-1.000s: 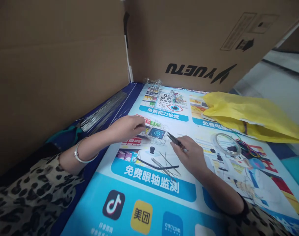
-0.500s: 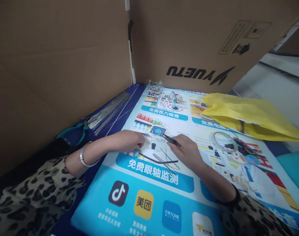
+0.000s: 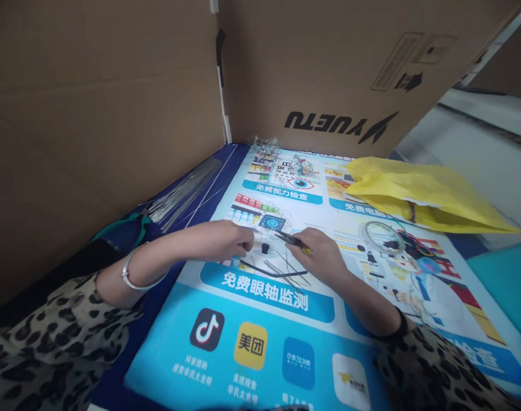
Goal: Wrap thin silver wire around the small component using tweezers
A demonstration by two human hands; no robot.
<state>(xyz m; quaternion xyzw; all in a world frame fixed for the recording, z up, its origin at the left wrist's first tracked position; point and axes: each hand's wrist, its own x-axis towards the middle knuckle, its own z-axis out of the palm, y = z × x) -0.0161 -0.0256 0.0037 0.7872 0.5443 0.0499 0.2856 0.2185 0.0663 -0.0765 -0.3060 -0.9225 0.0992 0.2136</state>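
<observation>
Pliers [image 3: 292,240] have shifted toward 9 o'clock since the earlier frame (head view), grasped by the right hand [image 3: 324,258]. Left hand [image 3: 221,240], at their 9 o'clock, curled; whether grasping anything, cannot tell. Loose wires [image 3: 281,269]: 6 o'clock. Risk: misaimed pliers nipping left hand. Their bite: indistinct.

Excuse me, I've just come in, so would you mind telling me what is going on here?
A person is working over a printed poster. The right hand holds small pliers, tips pointing toward the left hand. The left hand's fingers are curled together; whether they grip something is too small to tell. Loose thin wires lie nearby on the poster. A wire bundle lies left of it, and a yellow bag lies at its far right.
</observation>
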